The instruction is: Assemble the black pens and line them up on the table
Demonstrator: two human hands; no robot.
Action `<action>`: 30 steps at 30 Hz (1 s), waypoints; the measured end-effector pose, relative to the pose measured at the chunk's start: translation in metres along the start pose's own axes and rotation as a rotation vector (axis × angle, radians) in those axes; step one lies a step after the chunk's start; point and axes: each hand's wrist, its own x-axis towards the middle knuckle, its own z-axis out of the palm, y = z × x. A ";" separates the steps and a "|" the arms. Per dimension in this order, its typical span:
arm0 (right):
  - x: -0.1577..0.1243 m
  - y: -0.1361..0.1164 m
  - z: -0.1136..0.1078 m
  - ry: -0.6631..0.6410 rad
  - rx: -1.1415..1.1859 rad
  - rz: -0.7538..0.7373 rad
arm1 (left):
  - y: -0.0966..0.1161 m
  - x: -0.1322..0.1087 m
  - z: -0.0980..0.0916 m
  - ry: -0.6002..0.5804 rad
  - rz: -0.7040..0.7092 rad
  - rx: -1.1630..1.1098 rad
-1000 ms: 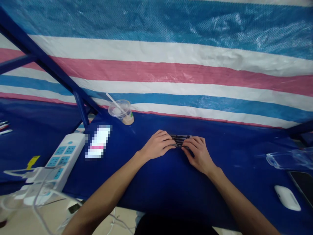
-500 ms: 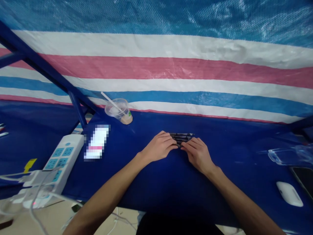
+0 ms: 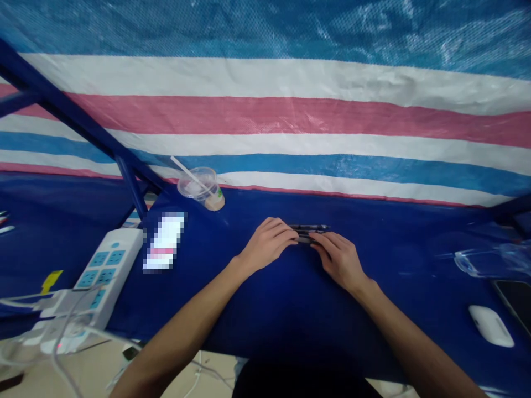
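Several dark slim pens (image 3: 309,232) lie close together on the blue table cover (image 3: 257,331), their ends partly hidden by my hands. My left hand (image 3: 267,243) presses its fingertips against them from the left. From the right, my right hand (image 3: 338,261) holds them with its fingers curved over the bundle. The two hands nearly meet around the pens, and the middle of the bundle is hard to make out.
A clear plastic cup with a straw (image 3: 202,189) stands at the back. Nearby are a pixelated white item (image 3: 165,241) and a white power strip (image 3: 110,271) with cables. At right lie clear plastic (image 3: 483,263), a white mouse (image 3: 492,326) and a dark phone (image 3: 514,298).
The pens have drawn into a tighter bundle between my hands, and my fingers have closed further around it. The head view has barely shifted since the last frame.
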 end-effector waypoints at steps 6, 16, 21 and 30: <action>0.001 -0.001 0.002 0.000 -0.007 -0.014 | 0.000 0.000 0.001 0.007 -0.023 0.014; 0.002 -0.004 0.001 0.053 0.016 -0.028 | -0.001 0.000 0.003 -0.078 -0.036 0.090; -0.001 -0.002 0.002 0.054 0.020 -0.012 | -0.002 -0.001 0.003 -0.107 -0.050 0.074; -0.001 0.000 0.003 0.072 0.040 0.021 | 0.002 0.000 0.001 -0.043 0.010 -0.003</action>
